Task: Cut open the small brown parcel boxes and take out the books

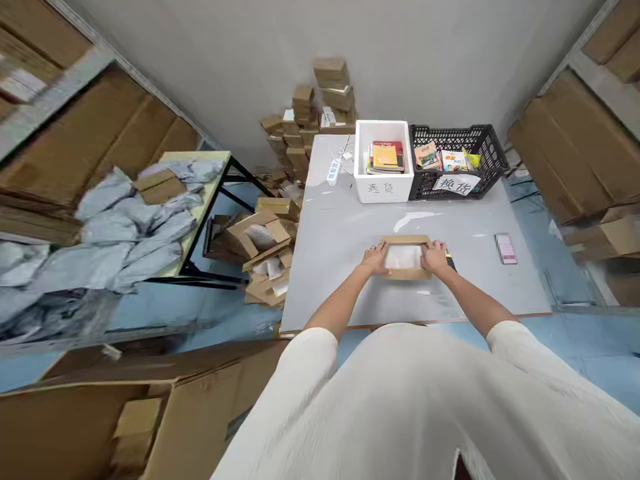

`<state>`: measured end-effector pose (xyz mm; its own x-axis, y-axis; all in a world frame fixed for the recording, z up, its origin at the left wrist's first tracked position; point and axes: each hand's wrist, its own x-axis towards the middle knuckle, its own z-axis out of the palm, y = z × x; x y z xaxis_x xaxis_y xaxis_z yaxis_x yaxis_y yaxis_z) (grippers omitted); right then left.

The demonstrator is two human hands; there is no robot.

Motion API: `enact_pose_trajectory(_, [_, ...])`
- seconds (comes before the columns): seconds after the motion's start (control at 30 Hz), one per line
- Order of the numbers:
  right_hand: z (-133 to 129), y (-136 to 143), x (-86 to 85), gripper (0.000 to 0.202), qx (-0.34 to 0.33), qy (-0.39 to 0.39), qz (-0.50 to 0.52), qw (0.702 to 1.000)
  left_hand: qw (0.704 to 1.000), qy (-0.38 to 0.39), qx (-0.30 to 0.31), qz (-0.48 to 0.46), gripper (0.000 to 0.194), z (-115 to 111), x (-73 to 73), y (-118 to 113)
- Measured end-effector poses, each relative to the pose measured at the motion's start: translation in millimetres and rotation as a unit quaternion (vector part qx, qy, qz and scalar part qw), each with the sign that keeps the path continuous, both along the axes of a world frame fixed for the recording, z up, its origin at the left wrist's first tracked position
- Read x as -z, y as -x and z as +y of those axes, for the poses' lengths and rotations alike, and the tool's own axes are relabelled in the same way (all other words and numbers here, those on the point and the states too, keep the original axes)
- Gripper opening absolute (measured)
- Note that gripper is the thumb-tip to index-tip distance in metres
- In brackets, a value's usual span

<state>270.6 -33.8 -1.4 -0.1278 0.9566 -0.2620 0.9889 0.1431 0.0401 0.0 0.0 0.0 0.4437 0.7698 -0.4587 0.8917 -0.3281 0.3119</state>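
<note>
Crowding a side table (200,156), grey parcels (113,225) lie heaped, apart from the work table (330,267). There, the left hand (376,259), fingers partly curled, grips the left end of a cardboard box (407,274) near the front edge, within easy reach. Behind it, a white bin (383,189) and black crate (493,157) group books by container. The right hand (434,257), half closed, grips the box's opposite end, apparently for steadiness; a phone (506,249) lies well aside.

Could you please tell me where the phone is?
In the head view, the phone lies on the right side of the table, between its right edge and the right hand.
</note>
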Motion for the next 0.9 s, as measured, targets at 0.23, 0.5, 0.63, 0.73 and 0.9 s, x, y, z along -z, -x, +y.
enact_pose_trajectory(0.23, [3.9, 0.0, 2.2, 0.047, 0.026, 0.0, 0.017, 1.0, 1.0, -0.005, -0.002, -0.016, 0.137, -0.6, 3.5, 1.0])
enact_pose_trajectory(0.5, [3.1, -1.6, 0.5, 0.038, 0.04, 0.01, 0.071, 0.997, 0.999, 0.006, -0.01, -0.034, 0.139, 1.5, 13.6, 3.6])
enact_pose_trajectory(0.63, [-0.2, -5.6, 4.3, 0.037, 0.023, -0.005, 0.091, 0.996, 0.999, 0.001, -0.012, -0.032, 0.139, 0.3, 14.9, 3.3])
enact_pose_trajectory(0.73, [-2.5, -9.9, 8.4, 0.033, -0.006, -0.012, 0.1, 0.995, 0.999, -0.003, -0.014, -0.033, 0.137, -0.9, 15.5, 3.7])
enact_pose_trajectory(0.9, [-5.2, -21.2, 9.7, 0.036, -0.01, -0.021, 0.162, 0.986, 0.998, 0.003, -0.026, -0.051, 0.143, -1.6, 16.7, 5.7])
